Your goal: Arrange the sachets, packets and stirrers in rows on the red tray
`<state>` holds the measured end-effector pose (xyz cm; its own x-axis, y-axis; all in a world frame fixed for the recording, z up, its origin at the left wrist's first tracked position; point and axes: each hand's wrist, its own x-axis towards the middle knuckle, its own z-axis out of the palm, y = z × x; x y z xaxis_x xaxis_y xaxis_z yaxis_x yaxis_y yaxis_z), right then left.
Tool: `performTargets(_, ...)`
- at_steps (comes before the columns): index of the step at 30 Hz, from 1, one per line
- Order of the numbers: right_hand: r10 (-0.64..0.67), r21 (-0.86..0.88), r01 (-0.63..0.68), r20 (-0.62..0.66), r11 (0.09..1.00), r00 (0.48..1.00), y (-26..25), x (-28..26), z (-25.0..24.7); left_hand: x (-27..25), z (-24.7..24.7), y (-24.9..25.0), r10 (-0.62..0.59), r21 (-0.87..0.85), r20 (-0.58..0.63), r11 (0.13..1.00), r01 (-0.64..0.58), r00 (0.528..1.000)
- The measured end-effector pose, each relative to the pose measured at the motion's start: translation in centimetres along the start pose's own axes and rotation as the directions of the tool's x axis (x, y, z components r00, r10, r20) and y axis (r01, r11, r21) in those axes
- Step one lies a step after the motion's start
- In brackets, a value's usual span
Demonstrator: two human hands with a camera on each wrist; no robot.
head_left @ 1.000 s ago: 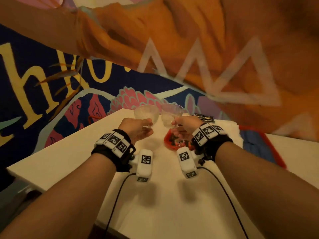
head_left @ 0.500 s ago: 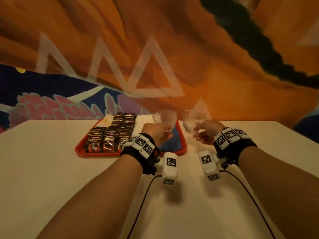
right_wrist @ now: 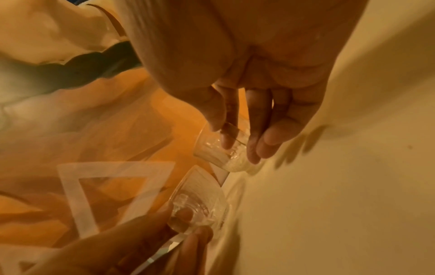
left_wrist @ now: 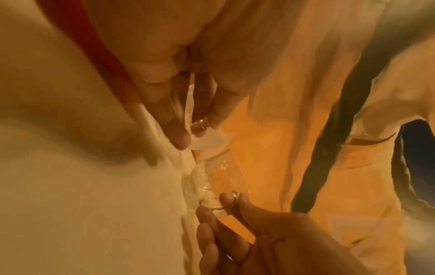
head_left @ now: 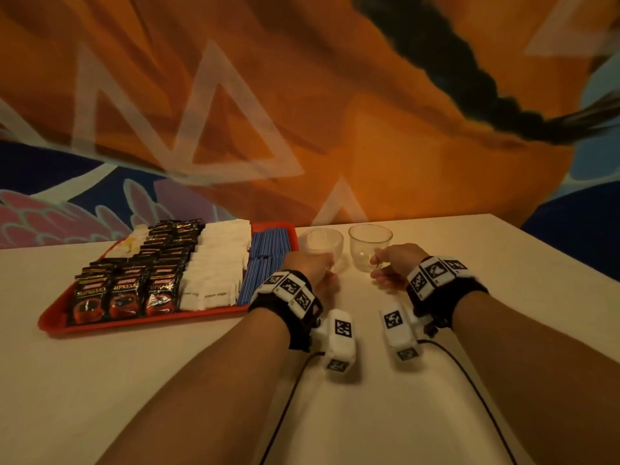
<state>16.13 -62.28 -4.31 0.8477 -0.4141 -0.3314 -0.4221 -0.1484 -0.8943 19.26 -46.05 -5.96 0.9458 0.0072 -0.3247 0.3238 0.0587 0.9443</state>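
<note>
The pale worktop (head_left: 167,380) runs out ahead of me to a wall painted orange and blue. On its left part sits the red tray (head_left: 134,322), already filled in rows from left to right: dark packets (head_left: 127,293) with a few pale ones behind them at the far left corner, then white sachets (head_left: 218,266), then blue stirrers (head_left: 265,260) along the tray's right edge. Just right of the tray two clear glass cups stand side by side, close together but apart, both upright and, as far as I can see, down on the worktop. My left hand (head_left: 308,268) is at the near side of the left cup (head_left: 322,243), with thumb and fingers (left_wrist: 179,134) curled round its lower wall in the wrist view, so that grip is closed on the cup. My right hand (head_left: 396,263) pinches the right cup (head_left: 370,245) at its near wall, thumb on one side and fingertips (right_wrist: 226,137) on the other, the outer fingers loosely bent beside it. The wrist views are blurred, so I cannot tell how firmly either cup is held. Neither hand touches the tray or anything on it.
</note>
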Motion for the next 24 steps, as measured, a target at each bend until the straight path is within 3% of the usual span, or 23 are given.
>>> performTargets(11, -0.008, 0.013, 0.007, 0.033, 1.000, 0.999, -0.1, 1.4, 0.1, 3.8, 1.2, -0.1, 0.030, 0.088, -0.057, 0.996, -0.025, 0.998)
performTargets(24, -0.074, -0.002, 0.074, -0.004, 0.997, 0.997, 1.0, 2.3, -0.2, 3.1, 0.8, -0.3, 0.033, 0.112, -0.036, 0.993, -0.029, 0.999)
